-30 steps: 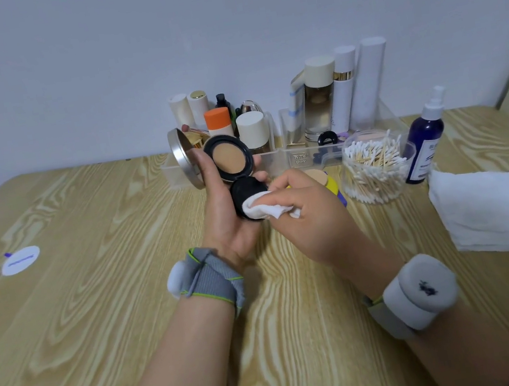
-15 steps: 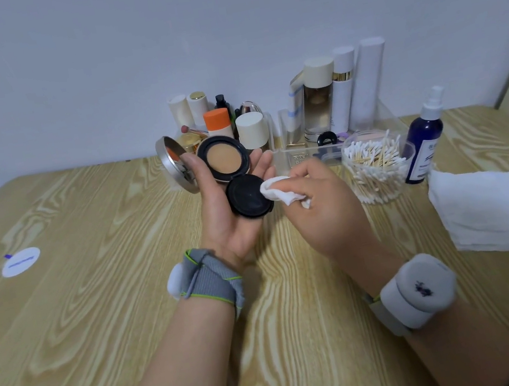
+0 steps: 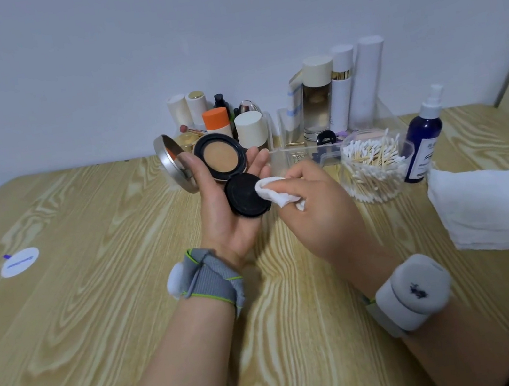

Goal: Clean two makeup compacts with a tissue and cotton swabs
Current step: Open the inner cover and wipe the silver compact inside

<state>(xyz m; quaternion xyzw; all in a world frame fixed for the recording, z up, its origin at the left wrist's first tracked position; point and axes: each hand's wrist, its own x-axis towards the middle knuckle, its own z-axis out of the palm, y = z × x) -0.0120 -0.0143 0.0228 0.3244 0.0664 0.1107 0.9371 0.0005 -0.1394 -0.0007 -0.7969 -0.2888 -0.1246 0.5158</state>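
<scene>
Left hand flat, palm up, carrying the open compact above the desk. Right hand pinches tissue against the black inner lid. Risk: compact unclamped, so a hard wipe could tip it off.

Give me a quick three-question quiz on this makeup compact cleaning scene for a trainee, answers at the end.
1. True or false: the compact lies open on the palm of the left hand.
2. What does the right hand pinch? A a comb; B a wadded tissue; C a sponge.
3. On which side of the person, left or right, does the cotton swab jar stand?
Key: 1 true; 2 B; 3 right.
</scene>
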